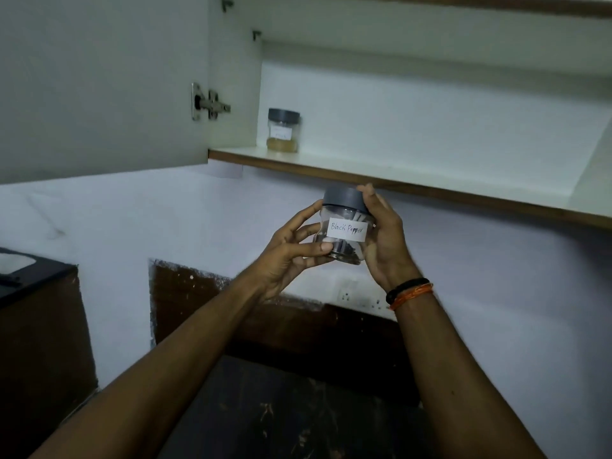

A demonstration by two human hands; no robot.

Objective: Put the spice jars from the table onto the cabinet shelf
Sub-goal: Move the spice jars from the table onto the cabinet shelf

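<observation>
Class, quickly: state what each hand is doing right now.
Left hand: holds the Black Pepper jar.
Right hand: holds the same jar.

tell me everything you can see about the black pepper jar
The black pepper jar is a small clear jar, plastic by its look, with a grey lid on and a white handwritten label reading "Black Pepper". A little dark content sits at the bottom. It is held in the air, slightly tilted, below the cabinet shelf. The left hand grips its side and base; the right hand wraps round its other side and lid.
</observation>
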